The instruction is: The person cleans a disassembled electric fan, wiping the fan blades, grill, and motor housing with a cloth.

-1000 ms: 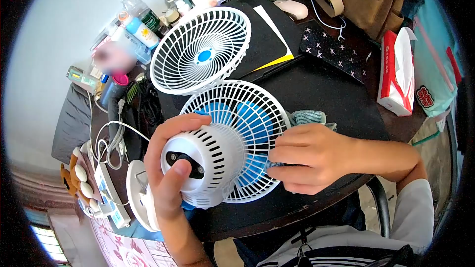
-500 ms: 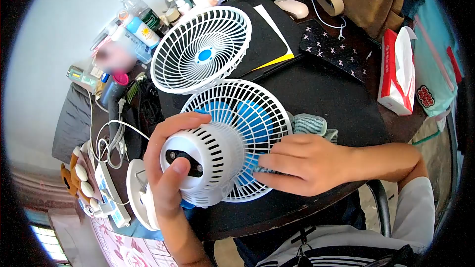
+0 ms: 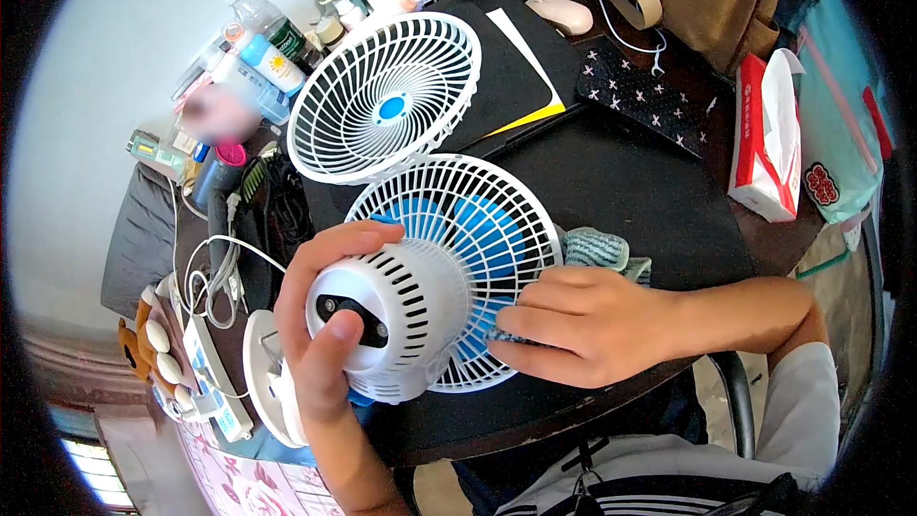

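A white fan body rests at the desk's front edge, its slotted motor housing facing me. Wrapped around that housing is my left hand, thumb on the dark recess at the back. Blue blades show through the white rear grille. My right hand pinches a striped teal-grey cloth against the grille's right side; a bit of it pokes out at the fingertips. Behind the fan lies the detached white front grille with a blue centre. A round white base is beside my left wrist.
At the back left are several bottles and tangled cables. A power strip lies at left near a brown plush toy. To the right are a tissue pack, a patterned black pouch and a brown bag.
The fan body and front grille appear shifted very slightly left. Both hands keep their hold, and the right hand with the cloth stays at nearly the same spot on the grille.
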Demonstrator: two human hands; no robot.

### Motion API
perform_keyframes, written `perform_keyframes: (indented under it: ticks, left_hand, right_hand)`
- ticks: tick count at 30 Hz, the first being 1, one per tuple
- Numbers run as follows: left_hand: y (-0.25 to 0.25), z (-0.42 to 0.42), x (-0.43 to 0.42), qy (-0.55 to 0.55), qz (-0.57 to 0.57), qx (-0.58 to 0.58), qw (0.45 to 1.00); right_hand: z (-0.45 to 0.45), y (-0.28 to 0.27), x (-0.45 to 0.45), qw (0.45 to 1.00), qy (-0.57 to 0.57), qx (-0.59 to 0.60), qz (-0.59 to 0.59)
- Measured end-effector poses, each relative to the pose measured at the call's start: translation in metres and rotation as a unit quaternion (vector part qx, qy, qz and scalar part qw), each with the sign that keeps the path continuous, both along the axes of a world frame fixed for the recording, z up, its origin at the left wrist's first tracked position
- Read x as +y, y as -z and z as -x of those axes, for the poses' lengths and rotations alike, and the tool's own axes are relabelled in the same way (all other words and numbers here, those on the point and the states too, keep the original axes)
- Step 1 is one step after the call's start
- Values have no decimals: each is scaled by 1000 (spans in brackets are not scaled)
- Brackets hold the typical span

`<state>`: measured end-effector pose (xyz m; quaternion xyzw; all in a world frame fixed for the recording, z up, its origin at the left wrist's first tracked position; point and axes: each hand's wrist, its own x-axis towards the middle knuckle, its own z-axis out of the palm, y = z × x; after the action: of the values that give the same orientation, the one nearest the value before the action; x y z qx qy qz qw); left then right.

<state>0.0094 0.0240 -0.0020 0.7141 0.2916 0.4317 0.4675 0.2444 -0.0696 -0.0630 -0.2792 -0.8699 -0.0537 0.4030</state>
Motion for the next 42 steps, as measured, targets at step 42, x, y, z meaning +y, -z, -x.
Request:
perform_keyframes:
  ticks: [42]
  left_hand:
    - [1, -1, 0, -4, -11, -2, 1000]
  right_hand:
    - [-16, -1, 12, 997, 31, 58, 35]
